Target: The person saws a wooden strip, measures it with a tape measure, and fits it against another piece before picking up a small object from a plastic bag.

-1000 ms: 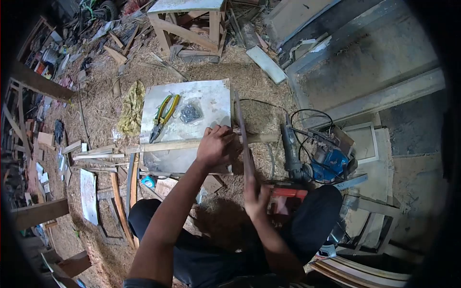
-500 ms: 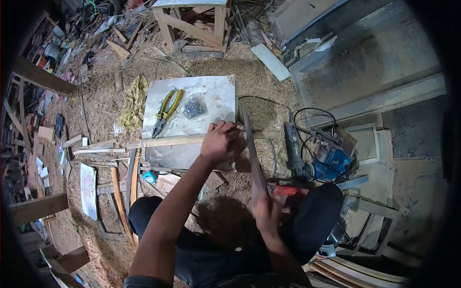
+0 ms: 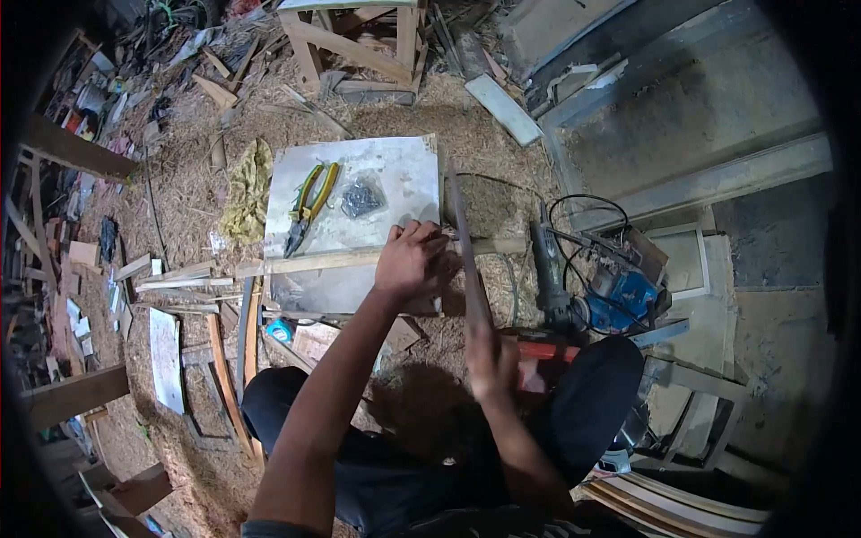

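Here's my left hand (image 3: 408, 267), fingers (image 3: 415, 230) curled together and clamped over the wooden strip (image 3: 327, 261), which lies across the low desk (image 3: 408, 161) and passes beneath them, out beyond the right edge. And my right hand (image 3: 491, 360), a little blurred, is closed round the near end of the saw (image 3: 467, 247)! Its blade crosses the strip just right of those left fingertips; contact, I can't tell.

Strip (image 3: 332, 263) lies across board (image 3: 408, 170), apparently under saw (image 3: 468, 255).
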A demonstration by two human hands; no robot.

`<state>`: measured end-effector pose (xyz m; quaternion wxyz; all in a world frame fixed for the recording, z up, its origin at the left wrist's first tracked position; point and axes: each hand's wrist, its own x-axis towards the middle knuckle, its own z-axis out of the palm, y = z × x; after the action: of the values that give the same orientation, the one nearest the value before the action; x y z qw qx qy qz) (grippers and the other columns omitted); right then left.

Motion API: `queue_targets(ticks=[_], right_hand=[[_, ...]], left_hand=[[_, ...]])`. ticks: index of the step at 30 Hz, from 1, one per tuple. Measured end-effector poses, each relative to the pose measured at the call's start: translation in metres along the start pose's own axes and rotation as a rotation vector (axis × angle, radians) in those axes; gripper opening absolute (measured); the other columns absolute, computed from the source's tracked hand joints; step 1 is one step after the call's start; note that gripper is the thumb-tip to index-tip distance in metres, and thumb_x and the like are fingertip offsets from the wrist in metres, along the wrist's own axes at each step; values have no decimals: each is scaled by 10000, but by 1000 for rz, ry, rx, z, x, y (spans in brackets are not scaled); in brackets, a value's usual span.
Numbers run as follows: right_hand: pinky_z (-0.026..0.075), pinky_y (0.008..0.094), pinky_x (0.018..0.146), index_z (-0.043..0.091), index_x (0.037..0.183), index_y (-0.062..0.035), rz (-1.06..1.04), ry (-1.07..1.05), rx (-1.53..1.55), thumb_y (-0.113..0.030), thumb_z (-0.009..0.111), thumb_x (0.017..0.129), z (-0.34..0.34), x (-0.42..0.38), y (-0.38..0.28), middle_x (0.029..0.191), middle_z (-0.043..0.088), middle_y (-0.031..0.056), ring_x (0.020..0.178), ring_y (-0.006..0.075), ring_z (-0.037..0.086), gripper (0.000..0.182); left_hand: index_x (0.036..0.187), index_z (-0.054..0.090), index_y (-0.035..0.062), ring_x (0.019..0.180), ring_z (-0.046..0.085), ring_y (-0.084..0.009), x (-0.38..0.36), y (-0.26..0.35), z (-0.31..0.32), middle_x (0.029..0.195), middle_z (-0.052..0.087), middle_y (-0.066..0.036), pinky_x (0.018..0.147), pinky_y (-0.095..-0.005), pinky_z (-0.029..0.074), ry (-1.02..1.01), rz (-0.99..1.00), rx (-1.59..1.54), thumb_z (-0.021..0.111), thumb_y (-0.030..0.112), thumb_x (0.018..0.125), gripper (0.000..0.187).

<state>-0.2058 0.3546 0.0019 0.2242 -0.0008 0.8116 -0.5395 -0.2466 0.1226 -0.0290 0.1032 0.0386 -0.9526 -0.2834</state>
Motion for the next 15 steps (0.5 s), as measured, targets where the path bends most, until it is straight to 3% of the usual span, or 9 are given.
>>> queue_targets(ticks=[2, 4, 7, 12, 15], right_hand=[[380, 301, 533, 675, 1210, -38, -135, -26, 99, -439, 480, 1034, -17, -43, -26, 648, 553, 26, 560, 101, 502, 480], [383, 289, 543, 622, 1338, -49, -111, -102, 44, -409, 481, 1037, -38, -57, -35, 670, 564, 38, 576, 101, 513, 489], [384, 270, 556, 655, 1286, -50, -135, -37, 30, -401, 501, 1031, 6, 22, 10, 710, 601, 16, 581, 77, 499, 459], [379, 295, 547, 686, 1195, -27, -221, -18, 168, -337, 501, 1031, -23, -48, -11, 629, 549, 19, 561, 108, 502, 396], [380, 310, 574, 673, 1182, -6, -242, -124, -30, -290, 488, 1041, -20, -30, 5, 607, 500, -6, 545, 110, 480, 366]], left_hand=[[1111, 717, 111, 1083, 538, -247, 1, 1, -2, 1150, 600, -35, 912, -413, 386, 5, 0, 55, 714, 322, 782, 391], [1105, 721, 130, 1073, 542, -234, -1, -1, 2, 1125, 600, -34, 902, -409, 394, 15, 25, 86, 731, 356, 771, 404], [1143, 709, 136, 1092, 536, -230, -2, -1, -1, 1142, 595, -30, 916, -409, 392, -33, 25, 70, 740, 335, 744, 447], [1122, 714, 129, 1100, 531, -243, 2, -1, 0, 1155, 596, -34, 917, -413, 391, 12, 17, 85, 730, 310, 754, 410], [1071, 732, 119, 1098, 526, -267, 0, 1, -1, 1141, 606, -45, 907, -414, 391, -7, -4, 75, 710, 309, 811, 323]])
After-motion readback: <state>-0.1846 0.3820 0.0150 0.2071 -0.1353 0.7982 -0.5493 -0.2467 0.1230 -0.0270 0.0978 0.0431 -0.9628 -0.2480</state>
